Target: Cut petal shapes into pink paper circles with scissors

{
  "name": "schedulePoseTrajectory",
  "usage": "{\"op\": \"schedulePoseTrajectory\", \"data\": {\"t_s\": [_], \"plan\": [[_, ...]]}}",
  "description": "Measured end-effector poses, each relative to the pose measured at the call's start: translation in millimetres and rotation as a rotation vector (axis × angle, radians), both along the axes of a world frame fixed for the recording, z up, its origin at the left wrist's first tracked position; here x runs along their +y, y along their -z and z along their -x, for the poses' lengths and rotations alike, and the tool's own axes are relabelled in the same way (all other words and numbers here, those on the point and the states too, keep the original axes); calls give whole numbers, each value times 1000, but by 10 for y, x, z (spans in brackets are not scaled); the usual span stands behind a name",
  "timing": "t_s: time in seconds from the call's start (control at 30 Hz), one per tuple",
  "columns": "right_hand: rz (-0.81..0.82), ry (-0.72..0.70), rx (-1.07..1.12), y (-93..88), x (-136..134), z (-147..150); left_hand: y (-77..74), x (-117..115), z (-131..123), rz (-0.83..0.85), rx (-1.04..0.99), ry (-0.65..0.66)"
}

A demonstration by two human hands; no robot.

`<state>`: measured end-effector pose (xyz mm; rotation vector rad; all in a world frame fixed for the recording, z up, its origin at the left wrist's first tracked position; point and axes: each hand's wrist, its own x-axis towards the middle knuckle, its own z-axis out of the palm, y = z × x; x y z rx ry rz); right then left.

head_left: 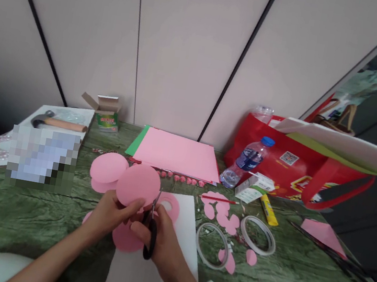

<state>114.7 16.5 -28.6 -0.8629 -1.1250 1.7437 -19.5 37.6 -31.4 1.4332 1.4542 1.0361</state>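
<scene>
My left hand (116,211) pinches a pink paper circle (139,185) by its lower edge and holds it up above the table. In my right hand (162,238) is a pair of black-handled scissors (150,236), their blades upright along the circle's right edge. I cannot tell whether the blades are biting into the paper. Below and behind my hands lie a pink ring-shaped piece (173,206) and another pink round piece (127,239), on a white sheet (189,238). More pink circles (106,170) rest just left of the held one.
Stacked pink paper (179,154) lies at the back. Tape rolls (211,247), pink petal-shaped scraps (223,210) and a red pencil (218,199) are to the right. Behind them stand a water bottle (248,161) and a red bag (283,162). A hammer (63,124) lies far left.
</scene>
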Motion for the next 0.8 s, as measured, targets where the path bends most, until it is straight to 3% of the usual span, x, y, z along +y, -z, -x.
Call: {"op": "schedulePoseTrajectory", "data": {"t_s": [0.27, 0.53, 0.8], "plan": [[-73, -110, -74, -36, 21, -17, -89, -19, -70, 2, 17, -68], [-41, -61, 10, -10, -7, -46, -81, -23, -89, 7, 67, -30], [-97, -46, 11, -10, -62, -60, -161, -89, -93, -92, 65, -103]]}}
